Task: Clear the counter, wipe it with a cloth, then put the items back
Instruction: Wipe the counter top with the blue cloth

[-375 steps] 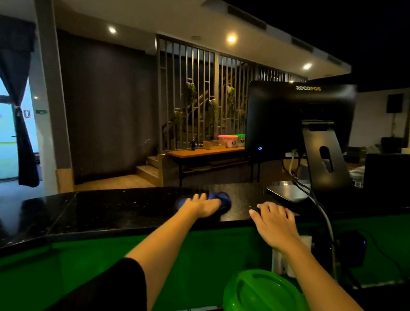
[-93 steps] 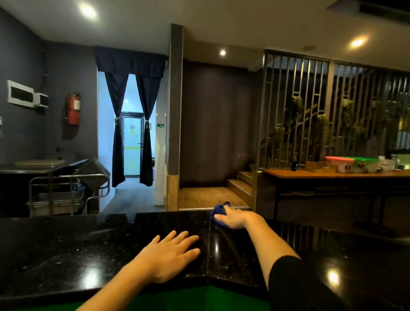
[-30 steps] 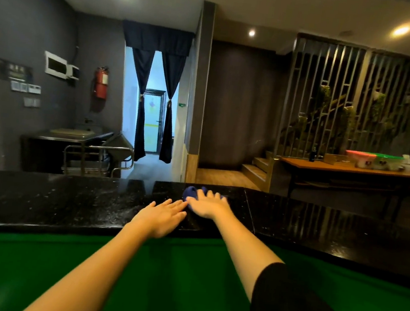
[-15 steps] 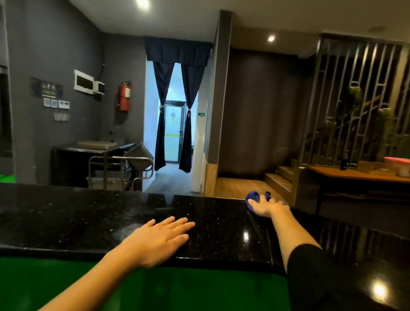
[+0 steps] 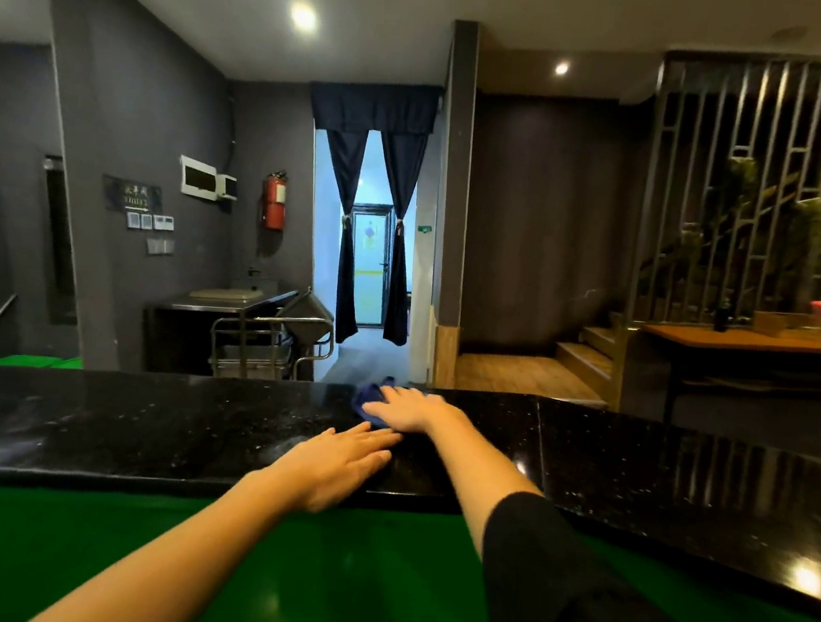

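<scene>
A long black speckled stone counter (image 5: pixel 135 427) runs across the view. My right hand (image 5: pixel 409 409) lies flat, fingers straight, on a blue cloth (image 5: pixel 365 399) near the counter's far edge; most of the cloth is hidden under the palm. My left hand (image 5: pixel 343 465) rests flat on the counter's near edge, its fingertips just short of my right hand. No other items stand on the visible stretch of counter.
A green surface (image 5: pixel 262 577) lies below the counter on my side. Beyond the counter are a steel trolley (image 5: pixel 270 345), a curtained doorway (image 5: pixel 371 233), wooden steps (image 5: pixel 584 353) and a wooden table (image 5: pixel 756 343) with containers at the right.
My right hand has slid the cloth leftward along the far edge and now sits close to my left hand. The view has shifted slightly left.
</scene>
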Available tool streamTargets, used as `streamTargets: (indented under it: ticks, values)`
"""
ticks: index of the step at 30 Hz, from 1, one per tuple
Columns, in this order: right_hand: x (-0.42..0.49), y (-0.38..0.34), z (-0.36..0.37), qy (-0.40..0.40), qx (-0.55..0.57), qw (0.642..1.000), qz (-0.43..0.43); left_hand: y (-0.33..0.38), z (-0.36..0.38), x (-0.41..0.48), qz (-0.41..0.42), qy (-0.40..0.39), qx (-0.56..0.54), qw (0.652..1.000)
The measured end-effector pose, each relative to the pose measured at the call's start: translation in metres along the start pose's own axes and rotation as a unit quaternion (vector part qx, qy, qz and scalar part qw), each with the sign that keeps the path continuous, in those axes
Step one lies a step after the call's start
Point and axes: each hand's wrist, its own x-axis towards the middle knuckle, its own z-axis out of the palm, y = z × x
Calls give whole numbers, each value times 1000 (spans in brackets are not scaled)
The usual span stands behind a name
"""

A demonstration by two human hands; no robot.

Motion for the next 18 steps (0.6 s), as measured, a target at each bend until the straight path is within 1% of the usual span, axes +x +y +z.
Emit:
streamTargets:
  ticks: [2,4,6,9,11,13,14,18]
  values:
    - [-24,33,-5,12,12,998,55,-10,-6,-8,17,47,-21,999]
    - [-52,73,-9,25,13,993,115,-35,-16,-18,8,78,6,997]
    - [-80,105,-10,29,7,985,170,-75,-31,-36,-41,82,32,995]
    - [-111,120,-7,28,5,974,226,-142,-52,-66,-120,50,80,988]
    - [-124,108,-1,40,7,966,257,-175,-59,-86,-142,18,97,985]
    - [-134,83,4,47,14,959,279,-191,-56,-101,-134,-19,109,985]
    - [-137,68,6,50,19,958,283,-192,-52,-103,-127,-19,105,986]
    - [-128,-31,21,92,-13,957,275,-195,-46,-109,-114,35,70,990]
